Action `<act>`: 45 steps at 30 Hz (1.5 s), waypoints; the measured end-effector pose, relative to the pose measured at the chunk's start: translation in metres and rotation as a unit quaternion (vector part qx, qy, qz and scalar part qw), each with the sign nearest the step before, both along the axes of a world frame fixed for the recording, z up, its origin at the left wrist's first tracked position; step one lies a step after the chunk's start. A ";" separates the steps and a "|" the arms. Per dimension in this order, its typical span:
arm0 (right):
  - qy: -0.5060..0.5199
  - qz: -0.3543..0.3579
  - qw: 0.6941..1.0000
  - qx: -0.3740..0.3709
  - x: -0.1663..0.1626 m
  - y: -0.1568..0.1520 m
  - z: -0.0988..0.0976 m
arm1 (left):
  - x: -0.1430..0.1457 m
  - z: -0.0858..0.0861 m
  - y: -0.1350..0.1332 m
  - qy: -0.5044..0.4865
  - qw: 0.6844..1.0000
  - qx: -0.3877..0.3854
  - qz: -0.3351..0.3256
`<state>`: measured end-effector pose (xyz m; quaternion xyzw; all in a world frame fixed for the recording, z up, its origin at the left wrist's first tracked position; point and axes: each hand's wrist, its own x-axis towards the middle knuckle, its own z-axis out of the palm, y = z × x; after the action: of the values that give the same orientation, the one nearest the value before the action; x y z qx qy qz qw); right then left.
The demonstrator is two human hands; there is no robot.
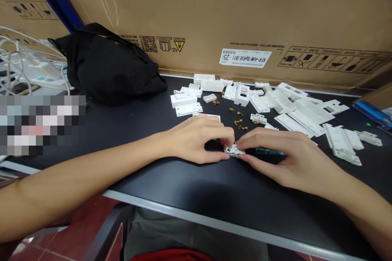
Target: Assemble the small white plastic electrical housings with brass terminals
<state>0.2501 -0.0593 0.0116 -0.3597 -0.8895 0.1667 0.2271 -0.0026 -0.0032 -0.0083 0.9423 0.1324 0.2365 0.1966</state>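
Writing first: we face a large cardboard box, its print upside down from our seat. A white label on it reads KFR-46W/BpR3E(B1), with a larger 25 at one end. Farther left we read A2L beside a yellow warning triangle, then a QR code; rightward runs a row of handling symbols. The smaller lines are too fine for us to read.

Edges: the black tabletop ends toward us in a grey front edge. A dark strip of surface lies between that edge and our hands; another stretch lies left, between our forearm and a black bag.

Grip: our left hand pinches the left end of a small white part, thumb and forefinger closed upon it. Our right hand closes thumb and fingertips on the opposite end. The part sits low between them, near the tabletop's middle. A dark teal object shows through the right hand's curl; whether it is held, we cannot tell.

Containers: the bag slumps, contents hidden. Hollow white housings lie among flat plates behind and right of our hands. Brass pieces are scattered loose between the white groups.
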 end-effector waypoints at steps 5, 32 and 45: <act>-0.014 -0.017 1.000 -0.021 -0.001 0.000 0.002 | -0.001 -0.001 0.001 0.001 1.000 0.013 -0.005; -0.080 0.000 0.996 -0.050 -0.011 0.006 0.022 | -0.001 -0.003 -0.005 -0.004 0.999 0.017 -0.047; -0.138 -0.023 0.990 0.028 -0.015 -0.032 0.015 | 0.004 0.003 -0.031 0.034 0.990 0.130 -0.034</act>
<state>0.2351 -0.0908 0.0267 -0.3929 -0.9082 0.0858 0.1160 0.0018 -0.0340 -0.0052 0.9712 0.0749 0.2131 0.0755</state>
